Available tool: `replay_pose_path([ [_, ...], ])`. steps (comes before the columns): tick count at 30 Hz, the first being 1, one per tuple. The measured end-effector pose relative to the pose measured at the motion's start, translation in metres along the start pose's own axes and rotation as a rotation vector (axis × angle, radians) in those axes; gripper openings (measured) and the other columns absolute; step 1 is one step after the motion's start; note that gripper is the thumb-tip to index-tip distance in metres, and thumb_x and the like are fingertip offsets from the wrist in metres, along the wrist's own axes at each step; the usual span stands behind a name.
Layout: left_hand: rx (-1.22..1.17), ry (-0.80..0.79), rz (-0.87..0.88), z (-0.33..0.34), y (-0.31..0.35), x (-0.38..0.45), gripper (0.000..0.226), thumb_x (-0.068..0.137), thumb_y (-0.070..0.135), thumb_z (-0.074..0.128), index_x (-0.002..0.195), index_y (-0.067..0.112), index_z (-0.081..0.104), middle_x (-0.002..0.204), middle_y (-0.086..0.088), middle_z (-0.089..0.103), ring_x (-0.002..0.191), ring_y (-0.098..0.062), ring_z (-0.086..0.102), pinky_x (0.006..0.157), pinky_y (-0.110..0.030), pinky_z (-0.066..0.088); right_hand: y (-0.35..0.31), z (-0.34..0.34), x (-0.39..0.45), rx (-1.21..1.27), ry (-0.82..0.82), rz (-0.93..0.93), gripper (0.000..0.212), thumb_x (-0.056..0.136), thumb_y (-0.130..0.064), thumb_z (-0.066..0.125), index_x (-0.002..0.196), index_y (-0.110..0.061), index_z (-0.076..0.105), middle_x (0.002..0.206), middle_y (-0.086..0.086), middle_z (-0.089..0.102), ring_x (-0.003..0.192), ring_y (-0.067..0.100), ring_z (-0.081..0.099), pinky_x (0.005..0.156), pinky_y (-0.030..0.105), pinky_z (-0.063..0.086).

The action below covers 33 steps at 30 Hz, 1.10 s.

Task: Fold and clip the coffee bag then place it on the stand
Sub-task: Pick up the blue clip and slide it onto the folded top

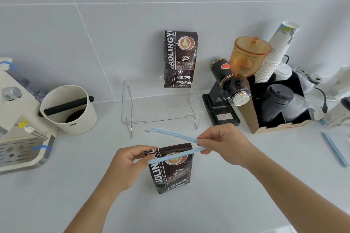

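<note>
Clear stand has open room left of second bag; grinder crowds its right.

Espresso machine cut by left edge; coffee bag top corner hidden behind left hand; small print unreadable.

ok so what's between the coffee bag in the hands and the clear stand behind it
In the head view, only the open blue clip, held by the right hand, spans above the coffee bag; bare counter reaches the stand.

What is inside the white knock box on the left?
A black bar crosses the knock box opening, with dark coffee grounds below it. The near wall and bar hide the rest of the bottom.
</note>
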<state>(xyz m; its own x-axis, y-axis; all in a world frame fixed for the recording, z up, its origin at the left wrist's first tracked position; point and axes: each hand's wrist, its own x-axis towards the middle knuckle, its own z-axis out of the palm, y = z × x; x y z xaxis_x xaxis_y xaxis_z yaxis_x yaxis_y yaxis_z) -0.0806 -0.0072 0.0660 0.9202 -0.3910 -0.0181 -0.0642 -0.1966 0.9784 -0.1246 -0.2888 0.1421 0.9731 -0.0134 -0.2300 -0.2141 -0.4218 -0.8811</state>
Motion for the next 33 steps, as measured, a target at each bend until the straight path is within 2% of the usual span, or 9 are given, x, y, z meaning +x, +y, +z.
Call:
replay_pose_path([
  [3, -0.076, 0.021, -0.032, 0.002, -0.003, -0.001, 0.021, 0.074, 0.032, 0.071, 0.094, 0.031, 0.079, 0.095, 0.004, 0.08, 0.09, -0.013, 0.074, 0.08, -0.028, 0.055, -0.001, 0.007, 0.006, -0.015, -0.016, 0.02, 0.012, 0.084, -0.019, 0.074, 0.077, -0.027, 0.078, 0.067, 0.001, 0.079, 0.062, 0.012, 0.074, 0.051, 0.024, 0.054],
  [6, -0.143, 0.044, -0.055, 0.004, -0.008, -0.001, 0.024, 0.071, 0.033, 0.073, 0.094, 0.027, 0.079, 0.094, -0.001, 0.08, 0.088, -0.016, 0.073, 0.081, -0.035, 0.053, -0.001, 0.011, 0.012, 0.003, -0.034, 0.016, 0.008, 0.082, -0.019, 0.075, 0.078, -0.024, 0.079, 0.074, 0.006, 0.079, 0.067, 0.02, 0.076, 0.076, 0.045, 0.062],
  [8, -0.17, 0.08, -0.068, 0.006, -0.009, 0.0, 0.024, 0.07, 0.031, 0.074, 0.092, 0.026, 0.08, 0.092, -0.002, 0.08, 0.085, -0.016, 0.073, 0.078, -0.033, 0.054, -0.002, 0.013, 0.015, 0.001, -0.057, 0.012, 0.007, 0.082, -0.02, 0.074, 0.079, -0.024, 0.079, 0.076, 0.006, 0.079, 0.068, 0.021, 0.076, 0.08, 0.049, 0.062],
  [11, -0.145, 0.143, -0.048, 0.009, -0.007, 0.0, 0.02, 0.077, 0.014, 0.073, 0.089, 0.029, 0.079, 0.088, 0.003, 0.081, 0.081, -0.01, 0.075, 0.072, -0.017, 0.055, -0.002, 0.014, 0.018, -0.011, -0.101, 0.013, 0.009, 0.085, -0.021, 0.071, 0.082, -0.023, 0.079, 0.079, 0.004, 0.08, 0.069, 0.018, 0.076, 0.078, 0.045, 0.062],
  [15, -0.109, 0.201, -0.023, 0.013, -0.005, 0.0, 0.039, 0.084, -0.005, 0.069, 0.086, 0.032, 0.079, 0.088, 0.006, 0.081, 0.083, -0.011, 0.076, 0.074, -0.014, 0.055, 0.0, 0.012, 0.019, 0.063, -0.156, 0.039, 0.012, 0.081, -0.028, 0.074, 0.089, -0.021, 0.079, 0.08, 0.01, 0.079, 0.073, 0.025, 0.073, 0.072, 0.04, 0.053],
  [18, -0.092, 0.227, -0.019, 0.015, -0.003, 0.0, 0.043, 0.084, -0.006, 0.068, 0.084, 0.036, 0.078, 0.085, 0.009, 0.081, 0.079, -0.008, 0.075, 0.069, -0.012, 0.055, 0.004, 0.01, 0.019, 0.173, -0.234, 0.098, 0.035, 0.062, -0.03, 0.084, 0.094, -0.019, 0.078, 0.082, 0.023, 0.077, 0.074, 0.029, 0.064, 0.073, 0.046, 0.039],
  [21, -0.089, 0.223, -0.039, 0.015, 0.002, 0.0, 0.046, 0.084, -0.007, 0.067, 0.081, 0.038, 0.078, 0.079, 0.011, 0.08, 0.065, -0.003, 0.071, 0.057, -0.011, 0.052, 0.006, 0.012, 0.02, 0.212, -0.261, 0.072, 0.026, 0.069, -0.01, 0.083, 0.093, -0.019, 0.079, 0.083, 0.023, 0.077, 0.077, 0.031, 0.067, 0.074, 0.048, 0.048],
  [24, -0.038, 0.195, -0.04, 0.012, 0.009, 0.001, 0.041, 0.084, -0.005, 0.068, 0.082, 0.035, 0.078, 0.08, 0.005, 0.08, 0.072, -0.008, 0.074, 0.064, -0.013, 0.054, 0.01, 0.017, 0.02, 0.286, -0.218, 0.044, 0.027, 0.078, 0.01, 0.074, 0.087, -0.016, 0.079, 0.089, 0.022, 0.078, 0.087, 0.035, 0.074, 0.08, 0.039, 0.06],
  [33, 0.312, 0.325, 0.057, 0.008, 0.03, -0.006, 0.03, 0.07, 0.008, 0.083, 0.075, 0.036, 0.073, 0.077, 0.015, 0.072, 0.061, -0.006, 0.064, 0.057, -0.008, 0.047, 0.014, 0.029, 0.018, 0.376, -0.158, 0.004, 0.028, 0.077, 0.012, 0.074, 0.083, -0.016, 0.079, 0.093, 0.03, 0.074, 0.08, 0.027, 0.072, 0.066, 0.025, 0.058],
])
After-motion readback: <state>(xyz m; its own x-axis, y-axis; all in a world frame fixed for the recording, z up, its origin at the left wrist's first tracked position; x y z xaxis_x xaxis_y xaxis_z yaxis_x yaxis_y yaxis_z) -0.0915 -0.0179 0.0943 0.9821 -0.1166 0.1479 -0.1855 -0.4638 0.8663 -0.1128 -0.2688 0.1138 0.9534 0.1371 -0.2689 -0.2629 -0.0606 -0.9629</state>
